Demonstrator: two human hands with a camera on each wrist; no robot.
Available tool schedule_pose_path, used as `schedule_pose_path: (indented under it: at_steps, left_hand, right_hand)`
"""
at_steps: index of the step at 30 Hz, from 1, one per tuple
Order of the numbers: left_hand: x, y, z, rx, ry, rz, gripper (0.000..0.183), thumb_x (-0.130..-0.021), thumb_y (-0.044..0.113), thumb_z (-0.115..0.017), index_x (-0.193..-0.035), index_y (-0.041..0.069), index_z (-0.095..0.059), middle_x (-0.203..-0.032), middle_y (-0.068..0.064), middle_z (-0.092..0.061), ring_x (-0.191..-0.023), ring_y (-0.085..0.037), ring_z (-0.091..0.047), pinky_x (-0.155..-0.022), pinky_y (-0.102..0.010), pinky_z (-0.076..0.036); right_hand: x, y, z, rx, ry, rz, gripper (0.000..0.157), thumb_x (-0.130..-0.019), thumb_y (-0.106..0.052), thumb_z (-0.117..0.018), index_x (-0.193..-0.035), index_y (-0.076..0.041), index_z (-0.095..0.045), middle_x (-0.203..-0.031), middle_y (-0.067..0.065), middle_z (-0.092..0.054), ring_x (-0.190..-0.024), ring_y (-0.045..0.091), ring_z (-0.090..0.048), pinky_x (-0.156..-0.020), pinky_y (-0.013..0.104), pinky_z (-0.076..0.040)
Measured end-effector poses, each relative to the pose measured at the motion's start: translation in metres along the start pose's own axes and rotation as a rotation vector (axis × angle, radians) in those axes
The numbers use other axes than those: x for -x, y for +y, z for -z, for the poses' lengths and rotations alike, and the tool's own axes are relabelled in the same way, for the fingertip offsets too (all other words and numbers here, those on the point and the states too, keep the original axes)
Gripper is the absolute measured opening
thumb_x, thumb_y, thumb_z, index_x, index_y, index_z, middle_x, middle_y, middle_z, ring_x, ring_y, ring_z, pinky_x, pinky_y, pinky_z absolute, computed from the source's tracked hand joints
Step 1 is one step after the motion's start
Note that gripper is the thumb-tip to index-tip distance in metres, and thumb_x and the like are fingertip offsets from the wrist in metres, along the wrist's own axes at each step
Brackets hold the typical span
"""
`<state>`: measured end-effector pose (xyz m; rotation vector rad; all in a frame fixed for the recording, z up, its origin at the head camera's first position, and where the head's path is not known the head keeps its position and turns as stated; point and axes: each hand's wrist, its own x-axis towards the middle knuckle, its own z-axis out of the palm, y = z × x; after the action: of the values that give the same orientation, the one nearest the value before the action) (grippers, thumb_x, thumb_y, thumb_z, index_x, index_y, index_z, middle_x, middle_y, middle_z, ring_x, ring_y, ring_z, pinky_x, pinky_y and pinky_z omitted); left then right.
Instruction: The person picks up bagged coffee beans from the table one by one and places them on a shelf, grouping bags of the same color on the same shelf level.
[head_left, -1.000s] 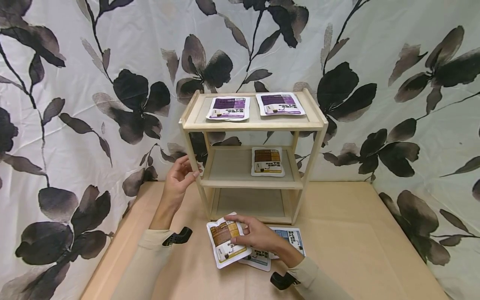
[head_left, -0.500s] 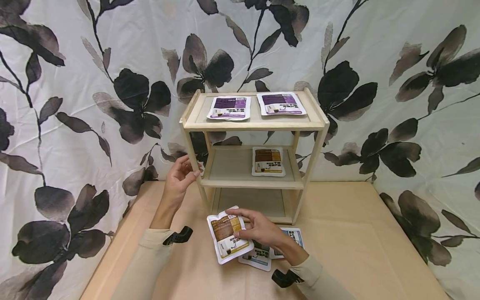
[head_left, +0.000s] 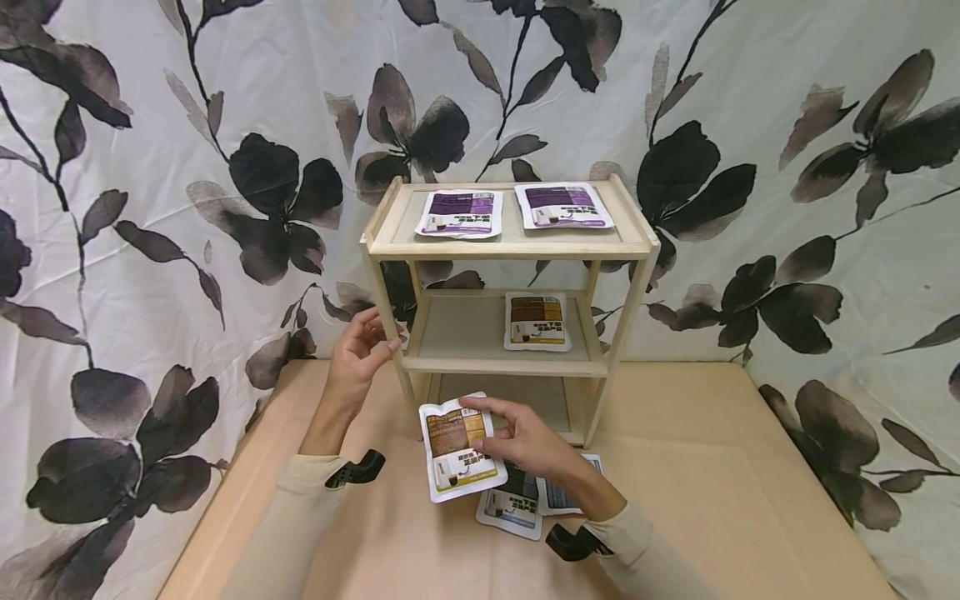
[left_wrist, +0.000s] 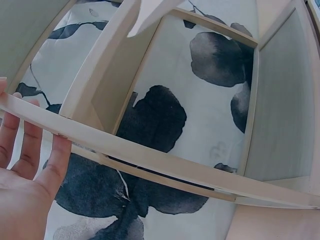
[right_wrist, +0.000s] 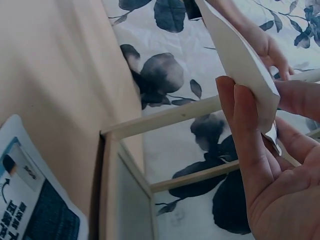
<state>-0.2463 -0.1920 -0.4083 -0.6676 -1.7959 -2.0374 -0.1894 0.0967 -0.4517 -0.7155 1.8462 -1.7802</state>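
Note:
My right hand (head_left: 528,446) pinches a white pouch (head_left: 459,475) with a brown and yellow label by its upper right edge. It is lifted in front of the bottom shelf, and the right wrist view shows its plain back (right_wrist: 240,60) between thumb and fingers. At the left front post (left_wrist: 145,155) of the small wooden shelf rack (head_left: 504,367), my left hand (head_left: 363,354) grips with fingers behind and thumb in front. Below my right hand lie a dark-labelled pouch (head_left: 510,510) and a blue-labelled pouch (head_left: 558,497), both partly covered.
Two purple-labelled pouches, one left (head_left: 461,214) and one right (head_left: 564,206), lie on the top shelf. Another brown and yellow pouch (head_left: 537,322) sits on the right of the middle shelf. A floral cloth (head_left: 765,208) hangs behind the tan tabletop (head_left: 712,467).
My right hand has raised the brown and yellow pouch slightly toward the rack and turned it more upright. More of the dark-labelled pouch shows beneath. My left hand has stayed at the post.

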Motion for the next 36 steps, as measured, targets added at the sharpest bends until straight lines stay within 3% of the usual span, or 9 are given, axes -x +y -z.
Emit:
schedule_pose_path:
  at_steps: [16, 23, 30, 36]
  left_hand:
    - [0.001, 0.001, 0.000, -0.008, -0.004, 0.009, 0.049, -0.091, -0.014, -0.062, -0.137, -0.010, -0.046, -0.109, -0.020, -0.064, -0.097, -0.021, -0.063, -0.080, -0.028, -0.055]
    - [0.000, 0.001, 0.000, -0.007, -0.003, 0.021, 0.050, -0.091, -0.015, -0.061, -0.138, -0.008, -0.046, -0.107, -0.004, -0.067, -0.097, -0.021, -0.063, -0.082, -0.028, -0.055]
    - [0.001, 0.001, -0.001, 0.007, 0.004, 0.019, 0.050, -0.090, -0.016, -0.061, -0.138, -0.008, -0.047, -0.110, -0.023, -0.063, -0.097, -0.021, -0.064, -0.081, -0.029, -0.056]
    - [0.001, -0.001, 0.001, -0.003, 0.002, 0.015, 0.050, -0.091, -0.016, -0.061, -0.137, -0.008, -0.047, -0.109, -0.020, -0.064, -0.097, -0.021, -0.064, -0.082, -0.028, -0.056]
  right_hand:
    - [-0.002, -0.022, 0.008, -0.046, 0.070, 0.073, 0.058, -0.094, -0.002, -0.069, -0.148, -0.011, -0.048, -0.114, 0.028, -0.068, -0.092, 0.033, -0.075, -0.075, 0.046, -0.061]
    - [-0.004, -0.034, 0.013, -0.072, 0.079, 0.108, 0.056, -0.093, -0.001, -0.071, -0.144, -0.008, -0.049, -0.112, 0.029, -0.069, -0.092, 0.035, -0.075, -0.074, 0.049, -0.061]
    - [-0.006, -0.046, 0.018, -0.048, 0.082, 0.118, 0.057, -0.093, -0.002, -0.072, -0.144, -0.008, -0.049, -0.114, 0.028, -0.068, -0.095, 0.034, -0.074, -0.075, 0.048, -0.061]
    - [-0.009, -0.054, 0.022, -0.031, 0.087, 0.113, 0.056, -0.093, -0.003, -0.072, -0.144, -0.009, -0.049, -0.117, 0.026, -0.066, -0.098, 0.034, -0.074, -0.077, 0.048, -0.060]
